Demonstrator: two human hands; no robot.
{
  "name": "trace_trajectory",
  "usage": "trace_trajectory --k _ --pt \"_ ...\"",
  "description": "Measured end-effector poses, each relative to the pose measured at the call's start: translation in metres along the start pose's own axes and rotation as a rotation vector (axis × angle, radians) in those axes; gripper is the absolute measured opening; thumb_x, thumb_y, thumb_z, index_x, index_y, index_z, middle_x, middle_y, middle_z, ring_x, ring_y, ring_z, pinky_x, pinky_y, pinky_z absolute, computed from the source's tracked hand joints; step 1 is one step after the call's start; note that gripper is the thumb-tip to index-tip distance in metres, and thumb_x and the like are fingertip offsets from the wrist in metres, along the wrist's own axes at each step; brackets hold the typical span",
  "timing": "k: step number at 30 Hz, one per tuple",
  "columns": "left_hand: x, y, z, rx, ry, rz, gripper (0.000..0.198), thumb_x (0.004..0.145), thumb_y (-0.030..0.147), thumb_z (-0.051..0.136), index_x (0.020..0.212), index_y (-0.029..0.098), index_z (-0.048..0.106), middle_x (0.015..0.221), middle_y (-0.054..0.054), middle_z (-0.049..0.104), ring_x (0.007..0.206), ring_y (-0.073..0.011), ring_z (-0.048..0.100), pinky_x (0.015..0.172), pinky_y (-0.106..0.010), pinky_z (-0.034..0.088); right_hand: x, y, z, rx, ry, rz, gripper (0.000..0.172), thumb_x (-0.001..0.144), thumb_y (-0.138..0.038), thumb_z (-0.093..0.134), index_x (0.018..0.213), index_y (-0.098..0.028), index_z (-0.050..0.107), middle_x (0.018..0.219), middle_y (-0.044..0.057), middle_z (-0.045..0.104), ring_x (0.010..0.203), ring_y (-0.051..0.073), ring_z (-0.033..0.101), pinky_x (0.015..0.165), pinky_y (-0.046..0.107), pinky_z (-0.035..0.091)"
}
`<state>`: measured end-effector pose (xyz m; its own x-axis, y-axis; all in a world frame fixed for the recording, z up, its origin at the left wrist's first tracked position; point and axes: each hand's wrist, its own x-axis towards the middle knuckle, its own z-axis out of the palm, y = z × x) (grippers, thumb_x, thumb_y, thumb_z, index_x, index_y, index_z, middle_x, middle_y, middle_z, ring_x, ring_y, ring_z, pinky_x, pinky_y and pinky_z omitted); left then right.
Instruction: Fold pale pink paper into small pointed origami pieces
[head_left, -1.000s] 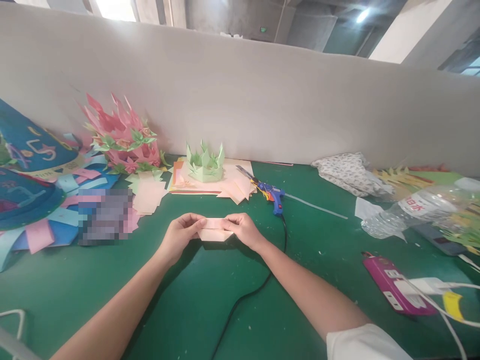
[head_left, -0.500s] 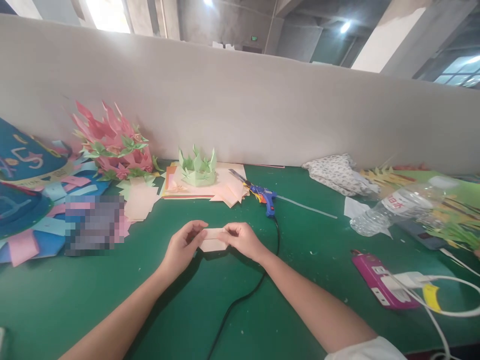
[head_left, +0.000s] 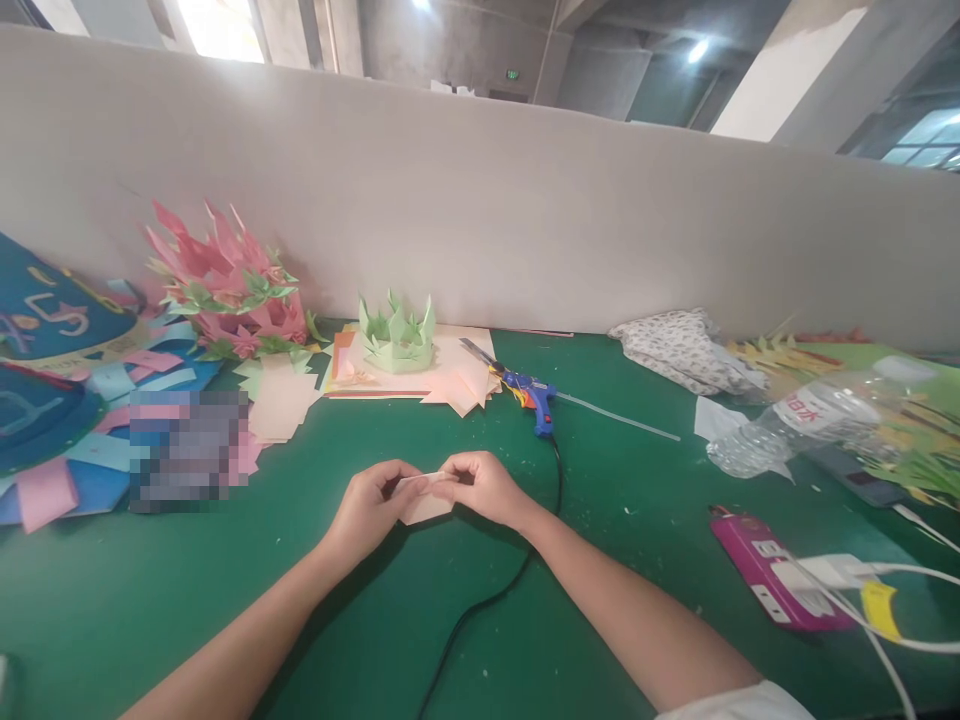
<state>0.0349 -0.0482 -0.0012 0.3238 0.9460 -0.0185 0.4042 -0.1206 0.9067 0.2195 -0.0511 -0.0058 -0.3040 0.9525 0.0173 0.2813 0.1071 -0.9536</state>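
A small piece of pale pink folded paper (head_left: 426, 509) is between my two hands, just above the green table. My left hand (head_left: 377, 503) pinches its left side, thumb on top. On the right side my right hand (head_left: 480, 484) grips the upper edge, and the two thumbs nearly meet there. The fingers hide much of the upper edge. Beyond the hands, a pale green paper crown (head_left: 397, 345) stands on a stack of coloured sheets (head_left: 457, 350). Loose pale pink pieces (head_left: 459, 392) lie at the stack's front.
A blue glue gun (head_left: 536, 400) lies behind my right hand, its black cord (head_left: 480, 605) running under my right forearm. Pink paper crowns (head_left: 225, 270) and blue hats (head_left: 64, 320) stand left. A plastic bottle (head_left: 802, 420) and magenta power strip (head_left: 776, 580) lie right.
The folded paper has tilted, its right end now higher, and both thumbs have slid inward along its upper edge. My left hand has dropped slightly.
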Motion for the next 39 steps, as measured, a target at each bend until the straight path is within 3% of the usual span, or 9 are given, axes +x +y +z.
trace_trajectory --k 8,17,24,31,34,37,39 --pt "-0.0010 0.0002 0.0021 -0.083 -0.035 -0.067 0.032 0.073 0.046 0.057 0.076 0.015 0.064 0.066 -0.001 0.060 0.059 -0.0121 0.048 0.053 -0.021 0.036 -0.0001 -0.0013 0.0020 -0.027 0.078 -0.051 0.022 0.078 -0.032 0.057 0.069 -0.015 0.067 0.067 0.002 0.064 0.064 0.013 0.055 0.058 0.021 0.041" --pt "0.0024 0.0044 -0.0008 -0.265 -0.036 -0.195 0.031 0.070 0.044 0.062 0.081 0.015 0.064 0.073 -0.001 0.064 0.062 -0.0126 0.057 0.060 -0.023 0.046 0.0008 0.0056 -0.0016 -0.044 0.242 -0.068 0.021 0.078 -0.031 0.057 0.073 -0.016 0.070 0.065 0.002 0.065 0.058 0.012 0.055 0.054 0.021 0.040" --pt "0.0050 0.0021 -0.0031 -0.364 -0.002 -0.215 0.031 0.069 0.042 0.065 0.084 0.015 0.067 0.080 -0.002 0.067 0.066 -0.0130 0.059 0.064 -0.024 0.051 0.0027 0.0067 -0.0001 -0.018 0.273 -0.058 0.021 0.078 -0.032 0.057 0.075 -0.016 0.071 0.062 0.001 0.063 0.053 0.011 0.051 0.051 0.021 0.038" --pt "0.0032 0.0059 -0.0039 -0.526 -0.104 -0.202 0.044 0.067 0.040 0.067 0.102 0.015 0.061 0.097 -0.006 0.067 0.080 -0.0165 0.062 0.077 -0.029 0.051 0.0018 0.0056 -0.0051 -0.045 0.310 -0.057 0.020 0.077 -0.031 0.058 0.073 -0.015 0.070 0.065 0.002 0.064 0.059 0.013 0.054 0.054 0.021 0.040" --pt "0.0010 0.0059 -0.0019 -0.438 -0.114 -0.174 0.040 0.068 0.041 0.066 0.098 0.015 0.061 0.087 -0.005 0.068 0.073 -0.0161 0.062 0.068 -0.027 0.051 -0.0010 0.0036 -0.0032 -0.053 0.272 -0.069 0.020 0.078 -0.030 0.058 0.073 -0.015 0.069 0.067 0.002 0.065 0.061 0.013 0.055 0.055 0.021 0.041" --pt "-0.0005 0.0039 0.0000 -0.228 -0.025 -0.118 0.028 0.071 0.041 0.062 0.082 0.015 0.064 0.070 -0.002 0.066 0.062 -0.0145 0.058 0.057 -0.023 0.046 -0.0027 0.0033 -0.0016 -0.037 0.190 -0.077 0.019 0.078 -0.030 0.058 0.074 -0.015 0.069 0.069 0.002 0.066 0.062 0.013 0.057 0.056 0.021 0.043" --pt "-0.0012 0.0032 -0.0005 -0.070 0.043 -0.046 0.023 0.074 0.039 0.058 0.078 0.017 0.065 0.070 -0.002 0.066 0.064 -0.0149 0.058 0.059 -0.024 0.045 -0.0026 0.0040 -0.0030 -0.023 0.149 -0.095 0.017 0.077 -0.030 0.059 0.080 -0.016 0.069 0.074 0.002 0.067 0.066 0.014 0.059 0.060 0.023 0.045"
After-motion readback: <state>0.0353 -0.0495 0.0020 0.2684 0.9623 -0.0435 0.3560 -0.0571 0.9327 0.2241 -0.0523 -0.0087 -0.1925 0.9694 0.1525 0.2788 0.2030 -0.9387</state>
